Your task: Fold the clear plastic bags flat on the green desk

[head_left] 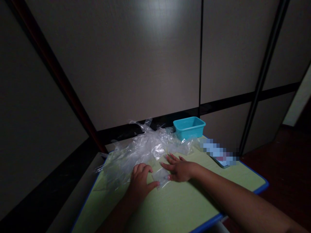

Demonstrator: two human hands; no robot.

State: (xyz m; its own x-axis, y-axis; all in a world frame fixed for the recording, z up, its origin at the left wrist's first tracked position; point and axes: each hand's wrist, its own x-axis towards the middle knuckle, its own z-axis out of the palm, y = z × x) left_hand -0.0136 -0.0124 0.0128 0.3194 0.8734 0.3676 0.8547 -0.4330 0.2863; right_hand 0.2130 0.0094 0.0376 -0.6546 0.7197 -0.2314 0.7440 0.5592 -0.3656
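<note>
A small folded piece of clear plastic (160,176), apparently a bag, lies flat on the green table top. The thumb of my left hand (141,181) rests at its left edge, with the other fingers bent and apart from the thumb. From the right, my right hand (180,170) lies palm down with spread fingers, its thumb touching the plastic's right side. Just beyond both hands is a loose heap of crumpled clear plastic bags (145,145). Whether the left fingertips touch the heap, I cannot tell.
A turquoise plastic basket (189,132) stands at the table's back edge. Right of the heap lies a flat, phone-like object (222,158), partly blurred out. The green table (170,207) has a blue rim and stands against cupboard panels (145,64).
</note>
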